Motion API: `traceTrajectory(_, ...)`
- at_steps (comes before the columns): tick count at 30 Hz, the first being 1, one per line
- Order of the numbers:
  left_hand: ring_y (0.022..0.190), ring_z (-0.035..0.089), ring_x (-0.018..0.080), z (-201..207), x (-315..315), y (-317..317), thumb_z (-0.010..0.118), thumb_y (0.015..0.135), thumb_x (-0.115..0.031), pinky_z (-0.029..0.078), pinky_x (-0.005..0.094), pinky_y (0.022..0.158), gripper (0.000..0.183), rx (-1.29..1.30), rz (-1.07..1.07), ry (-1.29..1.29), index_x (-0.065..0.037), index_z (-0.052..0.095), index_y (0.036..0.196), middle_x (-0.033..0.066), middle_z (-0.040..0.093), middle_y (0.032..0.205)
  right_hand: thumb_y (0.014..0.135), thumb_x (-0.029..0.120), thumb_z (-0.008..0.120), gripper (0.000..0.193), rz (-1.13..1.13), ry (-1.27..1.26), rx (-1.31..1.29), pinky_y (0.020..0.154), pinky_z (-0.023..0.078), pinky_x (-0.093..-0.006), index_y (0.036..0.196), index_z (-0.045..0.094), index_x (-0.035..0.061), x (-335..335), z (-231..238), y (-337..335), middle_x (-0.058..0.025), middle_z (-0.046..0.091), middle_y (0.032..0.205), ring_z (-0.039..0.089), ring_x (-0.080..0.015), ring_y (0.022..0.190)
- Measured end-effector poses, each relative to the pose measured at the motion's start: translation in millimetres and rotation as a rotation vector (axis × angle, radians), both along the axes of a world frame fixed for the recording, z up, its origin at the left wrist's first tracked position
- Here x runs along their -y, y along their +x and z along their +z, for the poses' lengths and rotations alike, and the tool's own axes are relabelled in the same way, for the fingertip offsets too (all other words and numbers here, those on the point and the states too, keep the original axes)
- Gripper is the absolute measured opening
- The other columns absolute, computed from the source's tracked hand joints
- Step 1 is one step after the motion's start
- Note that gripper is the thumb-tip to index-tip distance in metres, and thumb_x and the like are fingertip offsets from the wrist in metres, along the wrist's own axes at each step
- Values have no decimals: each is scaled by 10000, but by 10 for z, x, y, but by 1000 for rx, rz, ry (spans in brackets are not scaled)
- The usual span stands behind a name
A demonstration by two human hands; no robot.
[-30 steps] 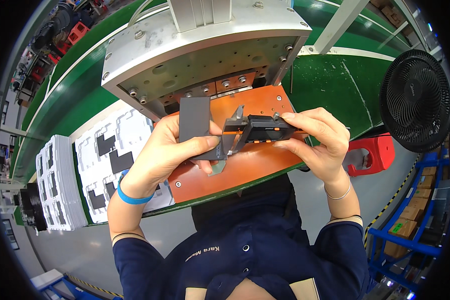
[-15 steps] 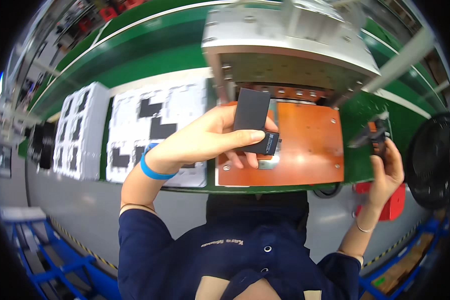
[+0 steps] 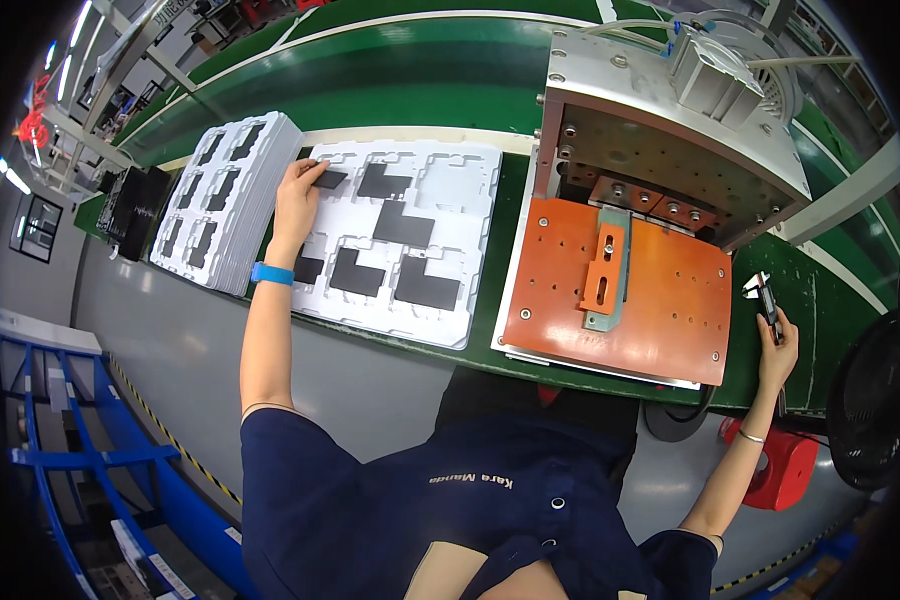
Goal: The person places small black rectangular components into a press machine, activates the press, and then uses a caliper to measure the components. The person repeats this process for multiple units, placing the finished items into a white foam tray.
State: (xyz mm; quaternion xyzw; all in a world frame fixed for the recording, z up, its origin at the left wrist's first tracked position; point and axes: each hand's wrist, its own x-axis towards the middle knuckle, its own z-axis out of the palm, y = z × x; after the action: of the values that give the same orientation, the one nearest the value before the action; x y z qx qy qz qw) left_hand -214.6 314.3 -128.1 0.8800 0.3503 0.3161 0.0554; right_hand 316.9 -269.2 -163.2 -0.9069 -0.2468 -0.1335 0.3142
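My left hand (image 3: 295, 208), a blue band at its wrist, pinches the edge of a flat black piece (image 3: 332, 180) at the far left pocket of a white moulded tray (image 3: 448, 187). The part of the piece under the fingers is hidden. Several L-shaped black pieces (image 3: 404, 224) lie in the tray's other pockets. Far to the right, my right hand (image 3: 781, 350) is closed round a caliper (image 3: 768, 303) with silver jaws, low over the green tabletop or resting on it; I cannot tell which.
Left of the tray stands a stack of white trays (image 3: 261, 200) with black pieces on top. A metal press (image 3: 670, 120) stands behind an orange plate (image 3: 660, 300) bearing a small orange slotted block (image 3: 602, 270). A red stool (image 3: 785, 470) and a black fan (image 3: 870, 400) are at right.
My left hand has gone from above the orange plate to the white tray with the black piece. My right hand has lowered the caliper toward the tabletop. The head view has shifted left.
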Motion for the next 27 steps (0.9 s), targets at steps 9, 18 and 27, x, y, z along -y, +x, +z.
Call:
traceTrajectory(9,1450,251,430,-269,234,-282,472,996,-404,188,556,1166,488,-299,123,-193,-202,515,1438,230,336,1550,867,284,752,387,12,-63,7,774,463,-287,1206,692,109,-191,29,-65,-46,573,902,566,-153,823)
traceTrajectory(18,1458,242,410,-138,410,-94,530,971,-433,196,611,1142,506,-303,176,-91,-194,532,1418,178,352,1553,854,240,768,382,69,45,190,787,452,-329,1203,699,103,-174,-15,-51,-57,600,952,556,-187,883)
traceTrajectory(27,1276,494,354,430,1205,481,723,842,-155,403,451,1060,376,-297,-460,-74,-59,673,1201,99,636,1294,857,182,777,297,19,316,41,669,423,-232,1129,731,73,-102,-89,16,5,578,874,501,-86,748)
